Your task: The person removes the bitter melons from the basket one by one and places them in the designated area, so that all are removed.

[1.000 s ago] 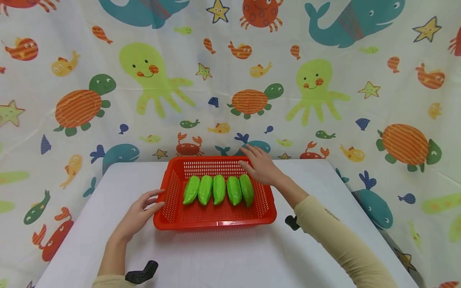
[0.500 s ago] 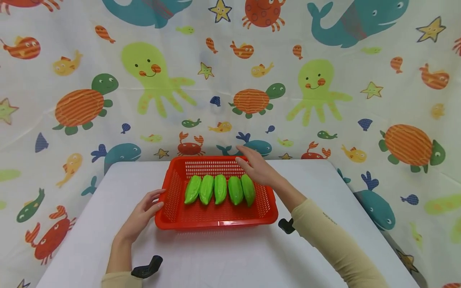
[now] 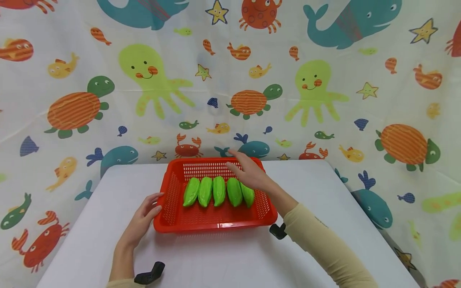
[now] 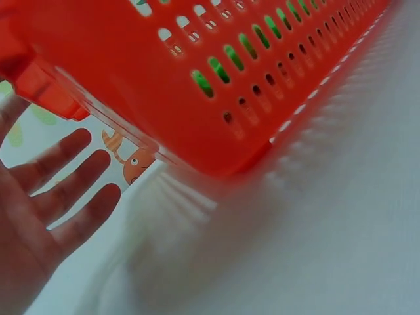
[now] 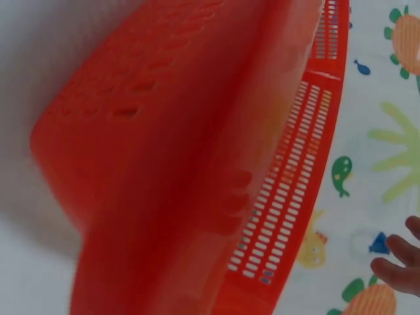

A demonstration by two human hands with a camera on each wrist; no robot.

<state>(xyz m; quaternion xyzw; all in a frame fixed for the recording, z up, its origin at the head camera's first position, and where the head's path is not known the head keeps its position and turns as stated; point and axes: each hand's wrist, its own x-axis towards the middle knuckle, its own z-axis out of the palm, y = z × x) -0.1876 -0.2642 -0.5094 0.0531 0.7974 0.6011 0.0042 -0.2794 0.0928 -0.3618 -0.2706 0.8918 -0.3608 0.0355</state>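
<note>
A red plastic basket [image 3: 212,228] with slotted walls sits on the white table. Inside it several glossy green, ridged, elongated fruits [image 3: 205,192], resembling star fruit, lie side by side in a row. My left hand [image 3: 141,221] is at the basket's left rim, fingers spread and nothing held. The left wrist view shows three straight fingers [image 4: 72,170] beside the basket; the thumb is hidden there. Over the basket's back right part hovers my right hand [image 3: 250,173], fingers extended, partly covering the rightmost fruit. Only some of its fingertips [image 5: 400,259] show in the right wrist view.
The white table [image 3: 216,260] extends around the basket on all sides. Behind it hangs a curtain [image 3: 216,100] printed with sea animals. A dark wrist-worn device [image 3: 149,274] sits on the left wrist, and another device [image 3: 279,231] on the right.
My right hand has shifted left over the basket, covering more of the rightmost fruit. The left forearm has swung slightly right while its hand stays at the rim. The fruits have not moved.
</note>
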